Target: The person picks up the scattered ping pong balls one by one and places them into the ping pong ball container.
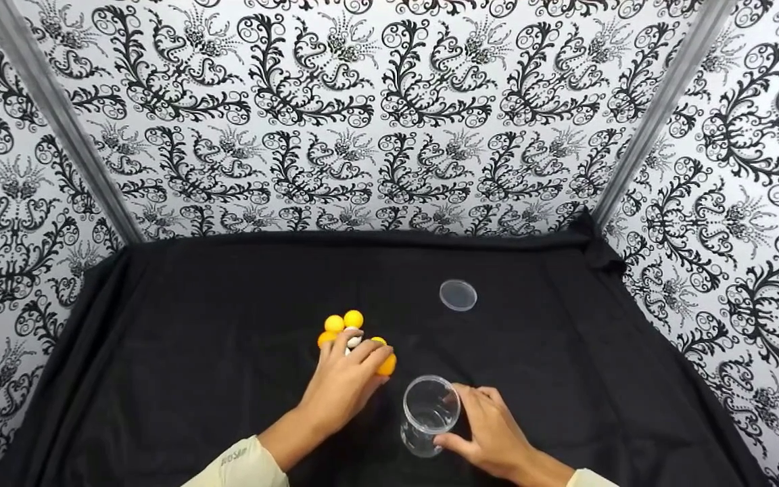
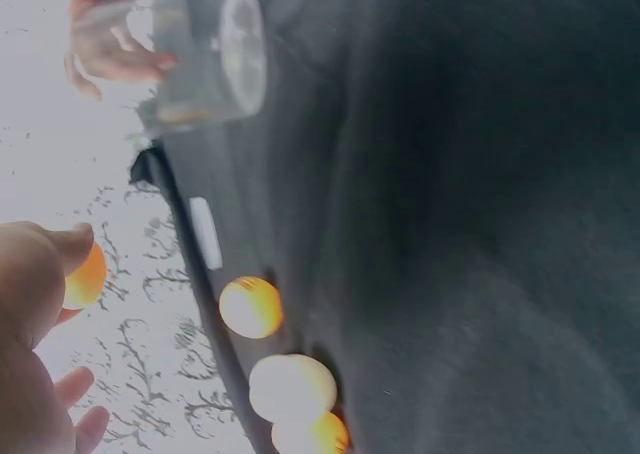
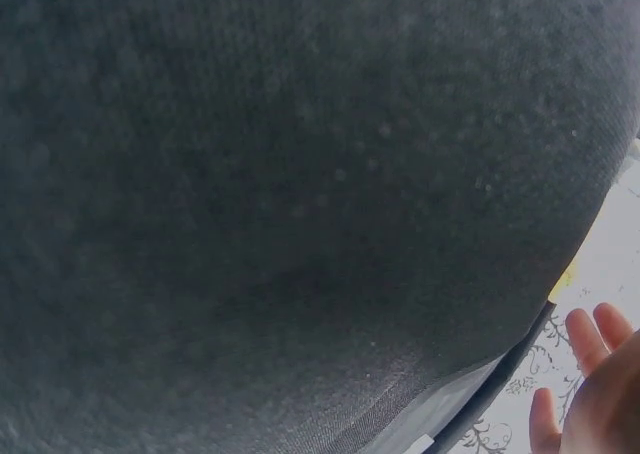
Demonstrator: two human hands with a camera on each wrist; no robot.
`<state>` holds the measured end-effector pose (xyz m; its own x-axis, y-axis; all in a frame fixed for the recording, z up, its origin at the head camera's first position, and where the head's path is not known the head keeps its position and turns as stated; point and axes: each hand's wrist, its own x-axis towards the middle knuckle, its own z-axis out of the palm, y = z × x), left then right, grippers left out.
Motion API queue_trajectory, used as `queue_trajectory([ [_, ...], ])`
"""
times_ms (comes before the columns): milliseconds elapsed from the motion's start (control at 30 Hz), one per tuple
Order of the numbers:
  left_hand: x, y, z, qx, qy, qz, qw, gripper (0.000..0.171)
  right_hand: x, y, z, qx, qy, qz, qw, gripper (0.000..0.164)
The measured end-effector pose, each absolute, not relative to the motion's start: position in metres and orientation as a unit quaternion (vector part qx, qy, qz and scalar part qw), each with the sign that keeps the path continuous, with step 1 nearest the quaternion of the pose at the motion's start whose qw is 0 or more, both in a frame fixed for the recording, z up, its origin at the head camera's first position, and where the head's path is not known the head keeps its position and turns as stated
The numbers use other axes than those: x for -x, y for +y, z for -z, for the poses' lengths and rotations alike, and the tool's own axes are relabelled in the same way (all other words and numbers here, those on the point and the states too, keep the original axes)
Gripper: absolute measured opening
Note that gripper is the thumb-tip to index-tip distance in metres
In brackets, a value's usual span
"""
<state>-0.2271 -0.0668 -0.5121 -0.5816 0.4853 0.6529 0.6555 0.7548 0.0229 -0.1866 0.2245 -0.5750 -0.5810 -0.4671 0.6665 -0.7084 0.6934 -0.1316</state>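
Observation:
My left hand (image 1: 345, 385) pinches an orange ball (image 1: 387, 366) between thumb and fingers, just left of a clear plastic jar. That held orange ball (image 2: 88, 277) also shows in the left wrist view. Beneath and beyond the left fingers lie several loose balls: a yellow one (image 1: 353, 318), another yellow one (image 1: 334, 324), an orange one (image 1: 326, 339) and a white one (image 1: 353, 341), some partly hidden by the hand. My right hand (image 1: 494, 433) grips the open-topped jar (image 1: 423, 439) from its right side; the jar stands upright on the cloth, with no balls seen inside.
A clear round lid (image 1: 458, 295) lies flat farther back, to the right of the balls. Black cloth (image 1: 227, 304) covers the table. Patterned black-and-white walls (image 1: 376, 101) rise behind and at both sides. Dark cloth fills most of the right wrist view.

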Motion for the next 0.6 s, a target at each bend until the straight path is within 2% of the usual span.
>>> queue_trajectory([
  [200,0.213,-0.055,0.500,0.344,-0.872,0.147,0.317,0.043,0.187,0.224,0.576,-0.335,-0.869,-0.197,0.304,0.076],
  [467,0.193,-0.036,0.499,0.387,-0.848,0.169,0.320,0.045,0.185,0.225,0.574,-0.322,-0.888,-0.191,0.269,0.076],
  [600,0.184,-0.026,0.502,0.402,-0.844,0.173,0.311,0.042,0.185,0.226,0.575,-0.326,-0.883,-0.192,0.278,0.075],
])
